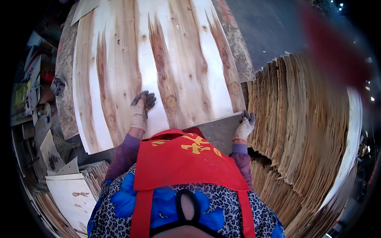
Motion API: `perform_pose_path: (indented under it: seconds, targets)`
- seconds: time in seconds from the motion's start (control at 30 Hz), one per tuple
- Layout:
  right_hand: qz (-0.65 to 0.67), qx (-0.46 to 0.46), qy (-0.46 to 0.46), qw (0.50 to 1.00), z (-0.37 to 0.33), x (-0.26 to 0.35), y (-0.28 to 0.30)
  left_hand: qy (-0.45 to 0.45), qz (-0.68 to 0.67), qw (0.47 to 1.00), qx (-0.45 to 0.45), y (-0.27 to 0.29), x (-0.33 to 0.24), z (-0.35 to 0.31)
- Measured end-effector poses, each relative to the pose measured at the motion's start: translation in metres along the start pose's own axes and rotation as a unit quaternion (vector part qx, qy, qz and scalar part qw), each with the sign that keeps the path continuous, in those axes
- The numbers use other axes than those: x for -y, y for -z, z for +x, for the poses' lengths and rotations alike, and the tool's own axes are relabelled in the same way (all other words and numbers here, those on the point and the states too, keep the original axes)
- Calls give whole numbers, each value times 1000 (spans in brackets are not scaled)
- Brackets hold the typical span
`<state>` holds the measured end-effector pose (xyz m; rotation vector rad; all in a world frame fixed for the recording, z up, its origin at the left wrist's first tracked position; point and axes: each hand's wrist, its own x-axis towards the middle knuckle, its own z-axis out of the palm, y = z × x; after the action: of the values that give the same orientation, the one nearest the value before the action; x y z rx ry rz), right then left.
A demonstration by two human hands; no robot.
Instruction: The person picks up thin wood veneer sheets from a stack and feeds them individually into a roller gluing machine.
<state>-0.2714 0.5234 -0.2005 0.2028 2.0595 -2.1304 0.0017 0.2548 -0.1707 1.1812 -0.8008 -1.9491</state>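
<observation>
A large wood veneer sheet (123, 71), pale with brown grain streaks and knots, lies over the worktable in front of me. My left hand (143, 109), in a white glove with dark grey fingertips, is above the near middle of the sheet. Its fingers are loosely bent and apart, with nothing visible in them; whether they touch the wood I cannot tell. At the sheet's near right corner, my right hand (244, 127), gloved the same way, has its fingers closed on the edge. The fingertips partly hide that corner.
Tall stacks of veneer sheets (301, 119) stand close on my right, with a white sheet (349, 131) along their outer side. At lower left lean more veneer pieces (73, 198). The worn board (238, 47) under the sheet shows at its sides. A blurred red shape (333, 47) crosses the upper right.
</observation>
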Motion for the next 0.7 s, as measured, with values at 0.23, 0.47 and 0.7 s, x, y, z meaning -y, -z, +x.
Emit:
perform_pose_path:
  seconds: [0.23,0.47,0.7]
  targets:
    - [-2,67,61,996,15,7,3,34,37,999,0,-13,26,-47]
    - [-92,242,45,965,-6,65,-18,144,87,986,5,9,53,-84]
    - [88,254,-108,957,-26,138,-28,342,-23,939,17,16,34,-132]
